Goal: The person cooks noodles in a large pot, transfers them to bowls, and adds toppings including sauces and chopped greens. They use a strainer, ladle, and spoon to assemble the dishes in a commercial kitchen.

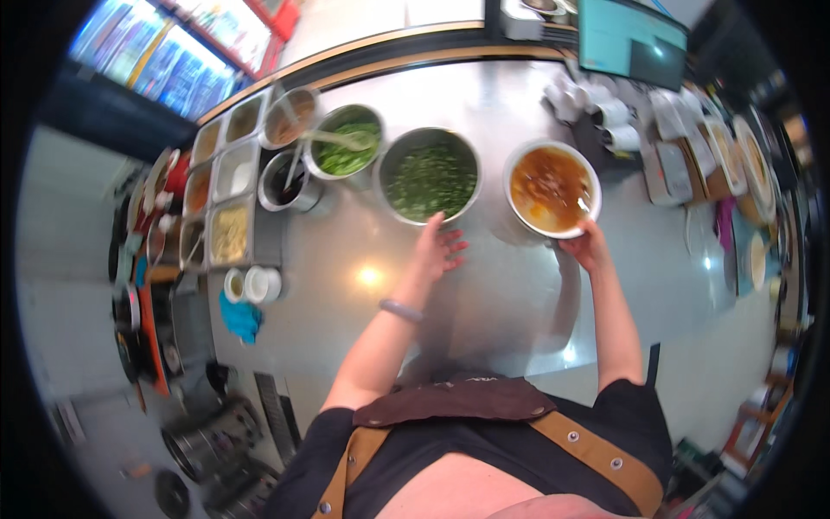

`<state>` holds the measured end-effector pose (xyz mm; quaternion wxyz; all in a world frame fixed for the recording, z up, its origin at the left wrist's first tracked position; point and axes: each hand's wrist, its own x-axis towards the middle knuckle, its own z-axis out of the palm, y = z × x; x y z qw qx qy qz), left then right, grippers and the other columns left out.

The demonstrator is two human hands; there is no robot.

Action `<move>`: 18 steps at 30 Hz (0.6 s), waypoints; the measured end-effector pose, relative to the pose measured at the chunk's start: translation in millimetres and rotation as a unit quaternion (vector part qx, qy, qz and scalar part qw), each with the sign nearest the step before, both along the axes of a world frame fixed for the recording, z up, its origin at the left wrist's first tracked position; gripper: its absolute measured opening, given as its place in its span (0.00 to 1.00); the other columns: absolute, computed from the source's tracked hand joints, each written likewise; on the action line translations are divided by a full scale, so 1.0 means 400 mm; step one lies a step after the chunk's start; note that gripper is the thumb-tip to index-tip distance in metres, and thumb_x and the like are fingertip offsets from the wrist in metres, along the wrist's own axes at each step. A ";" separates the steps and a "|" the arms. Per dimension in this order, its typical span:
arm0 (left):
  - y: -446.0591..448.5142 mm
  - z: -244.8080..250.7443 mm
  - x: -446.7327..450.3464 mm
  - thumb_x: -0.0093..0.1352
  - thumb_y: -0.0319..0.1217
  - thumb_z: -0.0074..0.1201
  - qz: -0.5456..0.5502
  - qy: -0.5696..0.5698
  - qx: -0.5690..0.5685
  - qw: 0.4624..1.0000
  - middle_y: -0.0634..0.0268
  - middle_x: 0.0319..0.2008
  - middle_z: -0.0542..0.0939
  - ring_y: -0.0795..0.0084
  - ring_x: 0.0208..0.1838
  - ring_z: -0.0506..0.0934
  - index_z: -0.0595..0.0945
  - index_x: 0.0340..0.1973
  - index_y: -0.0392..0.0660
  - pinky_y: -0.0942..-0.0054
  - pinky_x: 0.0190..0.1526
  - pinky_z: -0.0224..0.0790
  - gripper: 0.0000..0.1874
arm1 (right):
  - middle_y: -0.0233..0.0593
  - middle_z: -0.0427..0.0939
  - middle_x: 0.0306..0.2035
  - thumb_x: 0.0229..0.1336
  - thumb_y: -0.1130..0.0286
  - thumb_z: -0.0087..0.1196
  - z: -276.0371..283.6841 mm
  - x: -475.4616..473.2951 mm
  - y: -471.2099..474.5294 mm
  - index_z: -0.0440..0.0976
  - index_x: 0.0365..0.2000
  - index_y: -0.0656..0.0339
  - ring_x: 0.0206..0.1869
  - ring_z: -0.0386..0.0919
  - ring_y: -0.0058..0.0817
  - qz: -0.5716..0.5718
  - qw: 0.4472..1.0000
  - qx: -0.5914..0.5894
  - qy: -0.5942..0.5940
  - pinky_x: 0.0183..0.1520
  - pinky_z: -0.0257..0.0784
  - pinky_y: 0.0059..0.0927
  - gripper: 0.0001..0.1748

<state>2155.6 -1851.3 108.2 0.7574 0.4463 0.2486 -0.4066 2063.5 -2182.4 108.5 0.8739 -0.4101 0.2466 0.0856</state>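
Observation:
My right hand (586, 246) grips the near rim of a white bowl (552, 188) of reddish-brown broth, with the thumb at the edge. My left hand (442, 248) has its fingers apart and holds nothing; its thumb is at or just before the near rim of a round steel pot of chopped green herbs (429, 175). Left of that pot stands another steel pot with cut greens (340, 146) and a light-coloured ladle (353, 139). A smaller steel pot with dark liquid (285, 185) and one with brownish contents (290, 120) are farther left.
Square steel trays of ingredients (230, 235) line the left side. White cups (262, 284) and a blue cloth (240, 318) lie near the left edge of the steel counter (324, 259). Paper-wrapped rolls (622, 137), a monitor (632, 42) and boxes (671, 174) are at the right.

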 end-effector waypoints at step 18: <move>0.659 -0.113 -0.419 0.61 0.26 0.53 0.197 -0.307 0.673 0.644 0.63 0.32 0.77 0.73 0.34 0.76 0.77 0.39 0.41 0.75 0.40 0.69 0.11 | 0.40 0.73 0.51 0.51 0.49 0.52 -0.011 -0.001 -0.174 0.59 0.59 0.55 0.50 0.74 0.41 0.099 0.989 -0.114 0.001 0.37 0.71 0.25 0.37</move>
